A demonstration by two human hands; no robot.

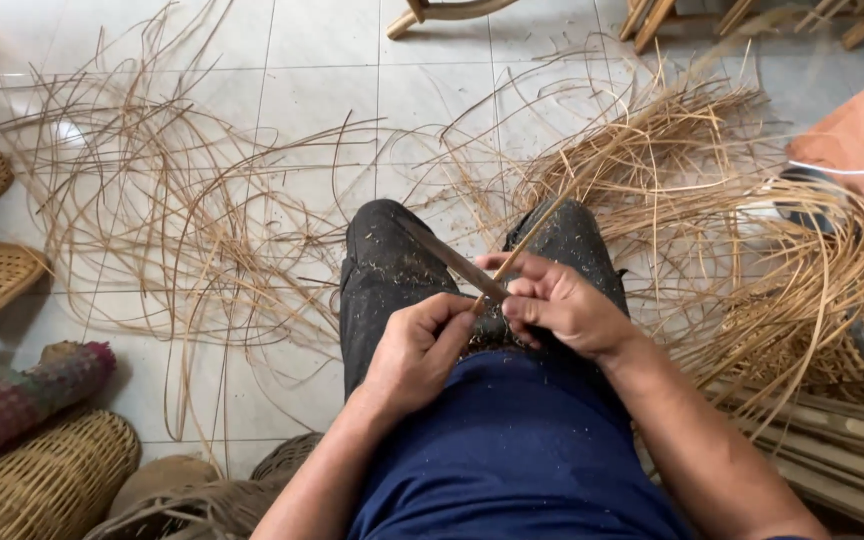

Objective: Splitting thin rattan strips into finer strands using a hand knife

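My left hand (414, 350) grips the handle of a long, narrow knife (457, 264) whose blade points up and to the left over my knees. My right hand (560, 303) pinches a thin rattan strip (552, 215) that runs up and to the right. The strip crosses the blade just in front of my fingers. Both hands are over my lap, above dark trousers dusted with shavings.
Loose rattan strips (182, 210) litter the tiled floor on both sides. Woven baskets (47, 485) and a rolled cloth (22, 395) sit at the left. A bundle of strips (802, 270), stacked canes (842, 450) and chair legs (652, 20) lie right and behind.
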